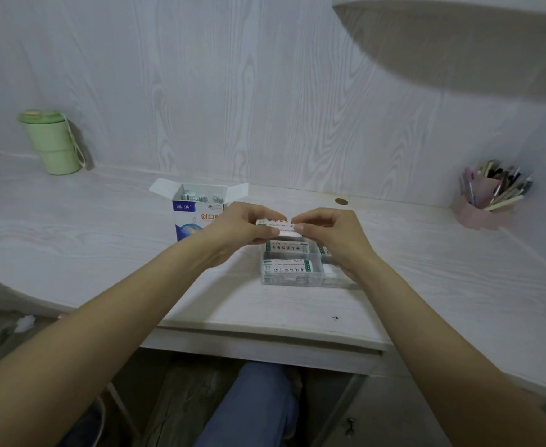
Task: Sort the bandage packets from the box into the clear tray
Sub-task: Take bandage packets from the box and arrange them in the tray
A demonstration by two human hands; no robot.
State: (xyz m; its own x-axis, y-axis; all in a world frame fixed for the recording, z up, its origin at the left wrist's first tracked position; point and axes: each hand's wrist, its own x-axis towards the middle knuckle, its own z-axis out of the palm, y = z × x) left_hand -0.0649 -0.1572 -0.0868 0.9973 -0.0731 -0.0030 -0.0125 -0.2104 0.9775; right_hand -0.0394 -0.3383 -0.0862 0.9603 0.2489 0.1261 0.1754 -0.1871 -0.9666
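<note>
A white and blue bandage box (194,214) stands open on the desk, with several packets showing inside its top. To its right sits the clear tray (294,279), holding several white packets with green print. Above the tray's far end, a small stack of bandage packets (281,225) is held between both hands. My left hand (242,227) pinches its left end and my right hand (326,233) pinches its right end. My right hand and wrist hide the tray's right side.
A green lidded cup (52,141) stands at the back left against the wall. A pink holder full of pens (487,201) sits at the back right. A shelf (458,43) overhangs the upper right. The desk's front edge runs just below the tray.
</note>
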